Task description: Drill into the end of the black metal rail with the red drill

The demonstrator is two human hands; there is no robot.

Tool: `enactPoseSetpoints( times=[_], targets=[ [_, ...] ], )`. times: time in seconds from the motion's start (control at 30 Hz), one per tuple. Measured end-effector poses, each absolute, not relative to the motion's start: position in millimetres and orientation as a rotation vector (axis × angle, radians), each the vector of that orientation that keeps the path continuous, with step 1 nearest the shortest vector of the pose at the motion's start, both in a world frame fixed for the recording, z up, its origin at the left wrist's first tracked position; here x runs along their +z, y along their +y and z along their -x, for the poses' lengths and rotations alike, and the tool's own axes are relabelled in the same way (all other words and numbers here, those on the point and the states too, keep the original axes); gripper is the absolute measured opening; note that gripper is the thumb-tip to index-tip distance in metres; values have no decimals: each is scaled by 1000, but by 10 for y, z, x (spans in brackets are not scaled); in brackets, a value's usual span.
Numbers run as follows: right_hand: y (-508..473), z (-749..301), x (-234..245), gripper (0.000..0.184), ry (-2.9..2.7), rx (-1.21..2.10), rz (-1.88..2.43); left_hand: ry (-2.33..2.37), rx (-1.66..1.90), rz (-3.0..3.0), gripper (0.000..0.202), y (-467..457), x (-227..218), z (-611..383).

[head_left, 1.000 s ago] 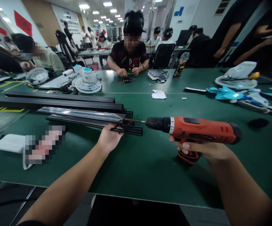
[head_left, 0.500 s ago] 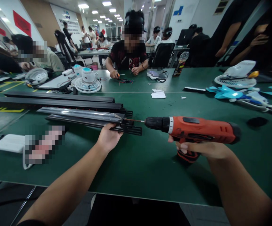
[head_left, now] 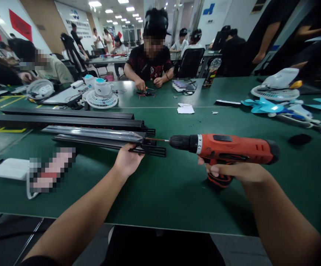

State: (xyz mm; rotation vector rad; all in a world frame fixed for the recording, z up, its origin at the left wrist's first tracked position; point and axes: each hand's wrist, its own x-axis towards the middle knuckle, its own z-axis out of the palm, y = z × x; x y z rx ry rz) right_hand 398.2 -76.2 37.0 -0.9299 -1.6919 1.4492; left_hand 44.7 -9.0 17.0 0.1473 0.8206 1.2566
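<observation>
My right hand (head_left: pixel 232 171) is closed around the handle of an orange and black cordless drill (head_left: pixel 235 147), its fingers near the trigger. The drill points left, and its long thin bit (head_left: pixel 157 139) reaches the end of a black metal rail (head_left: pixel 138 137) with clear plastic film along its top. Whether the tip sits in a screw there cannot be made out. My left hand (head_left: pixel 128 160) grips that rail near its right end from below, with the thumb on the near side. A slotted black bracket (head_left: pixel 155 150) sticks out past my left fingers.
More black rails (head_left: pixel 66 120) lie behind on the green table (head_left: pixel 177 199). White fan parts (head_left: pixel 102 96) stand at the back left, blue fan blades (head_left: pixel 266 106) at the right. A scrap of paper (head_left: pixel 185 108) lies mid-table. Opposite, a person (head_left: pixel 151 61) handles small parts beside a bottle (head_left: pixel 212 74).
The view has shifted slightly, so most things sit a little farther left and up. Both hands keep their holds, drill against rail. The person opposite has moved a hand over the small parts.
</observation>
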Motion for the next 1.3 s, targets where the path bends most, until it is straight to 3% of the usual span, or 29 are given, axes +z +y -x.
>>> enactPoseSetpoints(
  times=[1.3],
  targets=[
    [-803, -3920, 329, 29, -1643, 1254, 970, 778, 1233, -197, 33, -28, 32, -380]
  ],
)
